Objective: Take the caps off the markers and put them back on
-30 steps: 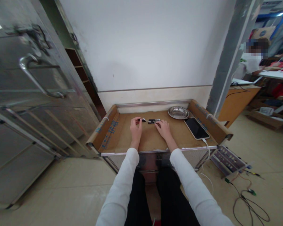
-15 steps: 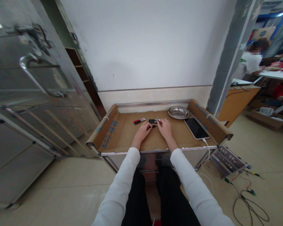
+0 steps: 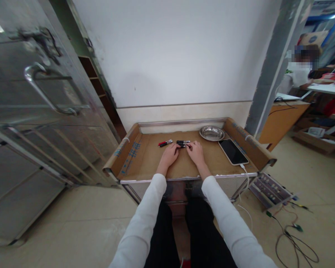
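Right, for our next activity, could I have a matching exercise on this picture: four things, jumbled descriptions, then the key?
1. Metal dish
2. Phone
3. Red pen
4. Right hand

A. At the right end of the black pens
B. Lying just beyond the left hand
C. Plugged into a white cable
D. Round and shiny

Pairs: 1-D, 2-C, 3-B, 4-A

Black pens (image 3: pixel 183 142), lying flat, red pen (image 3: pixel 162 143)
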Demonstrator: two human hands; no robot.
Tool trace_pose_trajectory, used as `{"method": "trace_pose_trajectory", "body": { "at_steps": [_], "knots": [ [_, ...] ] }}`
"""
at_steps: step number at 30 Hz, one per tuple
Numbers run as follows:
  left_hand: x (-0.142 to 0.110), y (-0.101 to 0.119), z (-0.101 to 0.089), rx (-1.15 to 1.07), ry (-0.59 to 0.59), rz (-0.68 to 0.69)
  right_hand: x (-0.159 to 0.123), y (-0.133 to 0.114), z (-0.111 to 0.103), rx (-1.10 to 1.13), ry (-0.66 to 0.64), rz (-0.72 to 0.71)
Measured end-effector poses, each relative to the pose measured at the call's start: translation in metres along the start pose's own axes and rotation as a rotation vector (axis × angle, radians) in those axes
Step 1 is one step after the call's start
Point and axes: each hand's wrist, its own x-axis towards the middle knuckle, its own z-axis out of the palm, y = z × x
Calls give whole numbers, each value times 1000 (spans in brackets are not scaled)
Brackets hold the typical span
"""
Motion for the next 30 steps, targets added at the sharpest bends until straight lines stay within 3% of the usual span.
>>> {"method": "trace_pose_trajectory", "body": {
  "at_steps": [9,14,23,30],
  "knots": [
    [2,6,-5,-43,63,7,-3,-6,-5,-27,-91,-98],
    [1,6,-5,-58,32,-13,-4,-8,-4,-36,-138,-133],
    [1,7,-4,-37,-67,44,-3,-4,-4,-37,-39,-6],
    [2,8,-4,18,-53,9,-4,-4,-3,0,-56,-10]
  ]
}}
